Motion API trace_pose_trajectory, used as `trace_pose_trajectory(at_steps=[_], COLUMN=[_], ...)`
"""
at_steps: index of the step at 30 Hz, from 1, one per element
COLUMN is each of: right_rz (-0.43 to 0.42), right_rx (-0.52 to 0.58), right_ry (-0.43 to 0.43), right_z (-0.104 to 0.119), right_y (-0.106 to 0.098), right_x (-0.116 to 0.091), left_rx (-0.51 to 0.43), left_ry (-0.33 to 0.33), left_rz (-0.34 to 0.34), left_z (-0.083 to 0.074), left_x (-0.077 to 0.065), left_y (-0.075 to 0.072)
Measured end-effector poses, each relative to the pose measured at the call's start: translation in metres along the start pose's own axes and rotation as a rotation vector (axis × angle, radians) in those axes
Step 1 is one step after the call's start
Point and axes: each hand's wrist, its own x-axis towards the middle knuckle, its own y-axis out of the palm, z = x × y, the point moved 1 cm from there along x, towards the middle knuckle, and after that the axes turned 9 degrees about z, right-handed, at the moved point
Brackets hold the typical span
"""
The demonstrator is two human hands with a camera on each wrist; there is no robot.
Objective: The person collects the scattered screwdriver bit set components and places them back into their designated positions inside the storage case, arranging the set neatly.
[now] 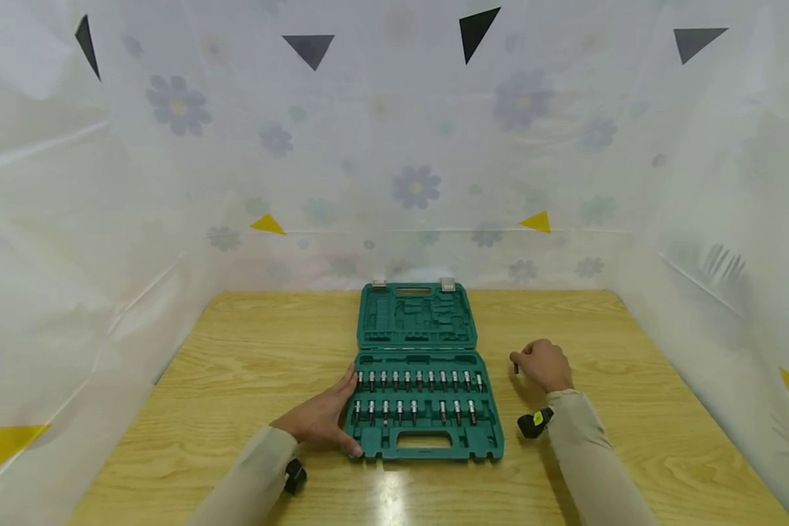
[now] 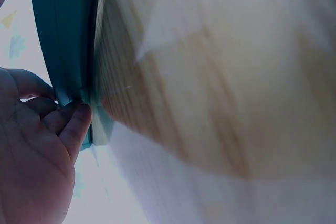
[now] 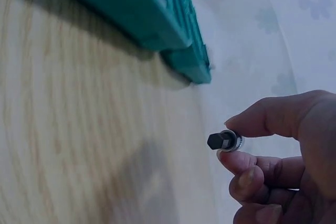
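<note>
An open green socket case (image 1: 427, 441) lies on the table, with two rows of silver bit sockets (image 1: 419, 380) standing in its near half. A gap shows in the nearer row, right of its middle. My left hand (image 1: 325, 413) holds the case's left edge, thumb at the near corner; its curled fingertips meet the case's side wall (image 2: 65, 30) in the left wrist view. To the right of the case, my right hand (image 1: 544, 365) is raised over the table. Its thumb and index finger pinch a hex bit socket (image 3: 226, 140), dark hex tip pointing away from the palm.
The case's lid (image 1: 417, 315) lies back flat toward the rear wall, moulded recesses facing up and two metal latches (image 1: 448, 285) on its far edge. Wood-grain table (image 1: 269, 343) extends on both sides. Pale flowered sheeting (image 1: 348, 161) encloses the back and sides.
</note>
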Motion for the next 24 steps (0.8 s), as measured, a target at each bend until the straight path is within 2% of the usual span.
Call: trace_pose_trajectory(at_steps=[8,24], right_rz=[0.008,0.038], right_rx=[0.020,0.011], right_ry=[-0.053,-0.194], right_z=[0.036,0.094], right_y=[0.003,0.032], right_x=[-0.013,-0.031], left_rx=[-0.008,-0.006], left_ry=[0.003,-0.010], left_rz=[-0.003,0.003], left_z=[0.001,-0.003], left_x=[0.001,-0.002], left_y=[0.000,-0.001])
